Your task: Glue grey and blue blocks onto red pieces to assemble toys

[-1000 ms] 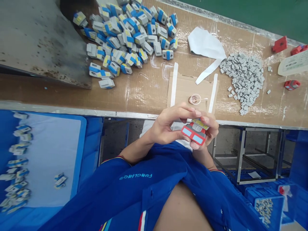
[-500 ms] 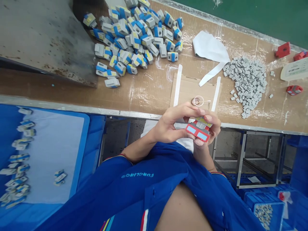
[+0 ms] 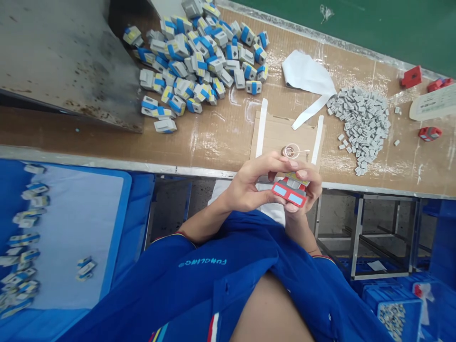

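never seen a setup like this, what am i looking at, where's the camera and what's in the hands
There's no robot here, just a person's bare left hand and right hand. The view comes from a camera worn on the head, looking forward and down. Both hands hold a small red piece with two pale-blue panels and grey and yellow parts. On the brown table lie a heap of grey, blue and yellow blocks, a white sheet, a pile of tiny grey parts, and a little cup with a thin stick.
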### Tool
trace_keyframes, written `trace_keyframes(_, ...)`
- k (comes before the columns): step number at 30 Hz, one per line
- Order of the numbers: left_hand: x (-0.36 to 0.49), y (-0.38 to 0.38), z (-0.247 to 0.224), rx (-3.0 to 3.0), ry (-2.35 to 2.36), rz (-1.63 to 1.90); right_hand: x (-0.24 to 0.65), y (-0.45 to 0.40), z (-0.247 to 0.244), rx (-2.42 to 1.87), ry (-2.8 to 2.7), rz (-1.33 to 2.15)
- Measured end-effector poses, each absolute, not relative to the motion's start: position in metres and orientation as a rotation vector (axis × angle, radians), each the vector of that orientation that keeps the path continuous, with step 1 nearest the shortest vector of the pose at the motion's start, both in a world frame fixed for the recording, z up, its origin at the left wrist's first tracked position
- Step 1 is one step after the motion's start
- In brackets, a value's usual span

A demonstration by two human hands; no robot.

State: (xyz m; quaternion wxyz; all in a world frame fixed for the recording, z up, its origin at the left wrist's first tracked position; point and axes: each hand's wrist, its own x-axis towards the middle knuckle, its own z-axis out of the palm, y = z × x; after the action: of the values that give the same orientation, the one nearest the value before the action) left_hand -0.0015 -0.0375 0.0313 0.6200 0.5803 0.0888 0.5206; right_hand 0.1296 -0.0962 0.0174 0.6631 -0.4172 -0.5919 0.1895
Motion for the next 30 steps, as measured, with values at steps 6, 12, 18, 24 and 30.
trace_keyframes(6,-0.0021,-0.037,0.0315,1.35,0.228,1.204,0.1298,-0.0944,0.0089,-0.993,-1.383,0.399)
trace_keyframes(12,-0.0021,-0.039,0.0321,1.336,0.227,1.215,0.1305,-0.0898,0.0153,-0.917,-1.403,0.395)
trace_keyframes(18,-0.0023,-0.0413,0.0316,1.33,0.242,1.208,0.1314,-0.0915,0.018,-0.887,-1.375,0.413)
trace_keyframes(24,-0.0023,-0.0419,0.0318,1.322,0.171,1.216,0.1317,-0.0949,0.0165,-0.837,-1.342,0.458)
trace_keyframes(30,-0.0025,-0.0426,0.0321,1.294,0.192,1.2,0.1339,-0.0924,0.0129,-0.764,-1.308,0.493)
